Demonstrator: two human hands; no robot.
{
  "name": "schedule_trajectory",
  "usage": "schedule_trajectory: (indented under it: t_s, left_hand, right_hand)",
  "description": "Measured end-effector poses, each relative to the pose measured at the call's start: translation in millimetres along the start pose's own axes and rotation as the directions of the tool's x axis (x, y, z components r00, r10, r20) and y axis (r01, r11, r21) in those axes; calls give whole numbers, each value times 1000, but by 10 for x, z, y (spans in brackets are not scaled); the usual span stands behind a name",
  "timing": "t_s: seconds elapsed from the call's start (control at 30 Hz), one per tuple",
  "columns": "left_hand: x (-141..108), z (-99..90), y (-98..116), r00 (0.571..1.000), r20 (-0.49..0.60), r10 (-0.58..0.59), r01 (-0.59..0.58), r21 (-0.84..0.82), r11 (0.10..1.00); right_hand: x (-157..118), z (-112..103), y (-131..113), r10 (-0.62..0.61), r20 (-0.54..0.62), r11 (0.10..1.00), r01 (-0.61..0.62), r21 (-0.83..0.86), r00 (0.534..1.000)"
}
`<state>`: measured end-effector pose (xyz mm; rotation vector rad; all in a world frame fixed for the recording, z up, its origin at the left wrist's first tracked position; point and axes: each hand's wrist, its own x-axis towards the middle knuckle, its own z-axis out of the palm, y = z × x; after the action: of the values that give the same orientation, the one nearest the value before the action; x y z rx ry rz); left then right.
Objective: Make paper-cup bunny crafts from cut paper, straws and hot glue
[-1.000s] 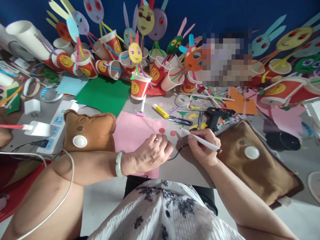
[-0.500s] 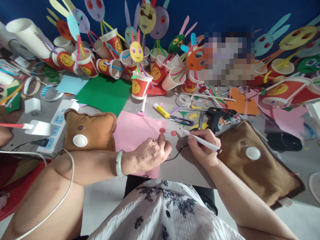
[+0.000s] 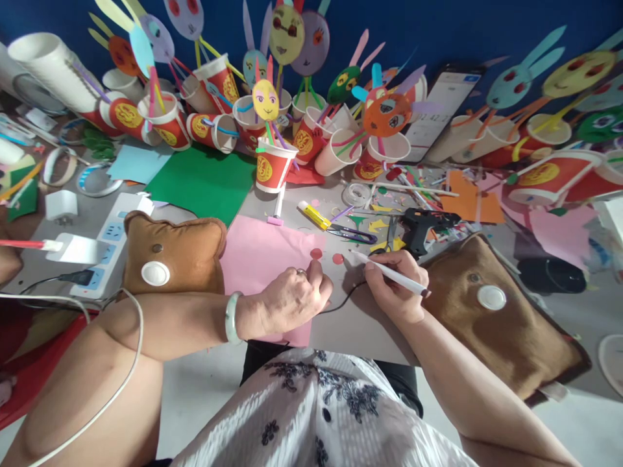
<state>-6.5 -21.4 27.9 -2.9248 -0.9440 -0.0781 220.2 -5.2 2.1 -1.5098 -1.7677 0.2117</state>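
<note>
My right hand [image 3: 402, 285] is closed round a white pen [image 3: 396, 275], its tip pointing up and left, close to a small red paper circle [image 3: 337, 259]. A second red circle [image 3: 316, 253] lies just above my left hand [image 3: 296, 298]. That hand rests on the edge of a pink sheet [image 3: 257, 253] with its fingers curled together; whatever they may hold is hidden. A pale bangle [image 3: 233, 318] circles my left wrist. Beyond the circles lie a yellow glue stick [image 3: 314, 215] and small dark snips [image 3: 353, 234].
Brown cushions lie left [image 3: 175, 253] and right [image 3: 506, 318]. A black glue gun [image 3: 423, 227], paper scraps and a power strip [image 3: 114, 227] are on the table. Red cups with paper faces line the back, including one cup [image 3: 275, 165]. A white cable [image 3: 139, 337] crosses my left arm.
Both hands and the pen look practically unmoved. The blurred patch at the back right is gone, and a phone and cups show there.
</note>
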Motion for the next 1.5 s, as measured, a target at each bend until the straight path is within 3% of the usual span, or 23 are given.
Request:
schedule_trajectory:
  t_s: [0.53, 0.7, 0.83, 1.03, 1.1, 1.23, 1.37, 1.5]
  left_hand:
    - [9, 10, -27, 1000, -9, -13, 13, 19, 1000]
    - [13, -107, -58, 996, 93, 2, -3, 8, 1000]
    - [25, -215, -80, 983, 172, 58, -61, 11, 998]
    - [36, -197, -75, 982, 187, 7, -10, 15, 1000]
    - [29, -158, -65, 987, 161, -8, 8, 4, 1000]
    - [15, -71, -40, 996, 94, -9, 8, 12, 1000]
    - [12, -1, -20, 1000, 27, -13, 11, 79, 997]
    - [2, 34, -13, 1000, -7, -25, 26, 98, 995]
  right_hand:
    - [2, -20, 5, -109, -39, 994, 110, 24, 993]
    - [0, -198, -110, -67, -66, 996, 71, 60, 996]
    - [34, -286, -254, -138, -37, 982, 142, 128, 990]
    - [112, -47, -285, -178, -24, 960, 179, 214, 984]
    - [137, 57, -236, -287, 19, 934, 275, 226, 958]
    - [185, 162, -155, -517, 238, 854, 477, 206, 822]
    - [204, 168, -133, -544, 398, 835, 523, 172, 739]
    - [192, 167, -134, -543, 428, 830, 539, 145, 722]
